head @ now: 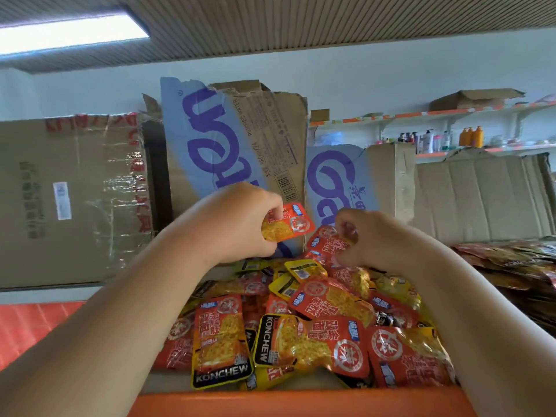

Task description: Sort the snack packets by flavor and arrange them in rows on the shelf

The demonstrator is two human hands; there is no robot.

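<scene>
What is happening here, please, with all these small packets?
A person is sorting snack packets. The left hand holds up a red packet, and the right hand pinches another red packet at the back of the mixed pile of red and yellow packets, which lies unsorted. Cardboard boxes stand behind.

The scene is bright and even. The ceiling light (72,33) in the upper left of the frame burns out to white. Glare streaks the clear tape on the cardboard box (120,182) at left and glints off the glossy packets (301,326). My right hand (358,236) is motion-blurred. The edges bow, stretching my forearms, and the far shelf (451,114) at upper right looks soft.
</scene>
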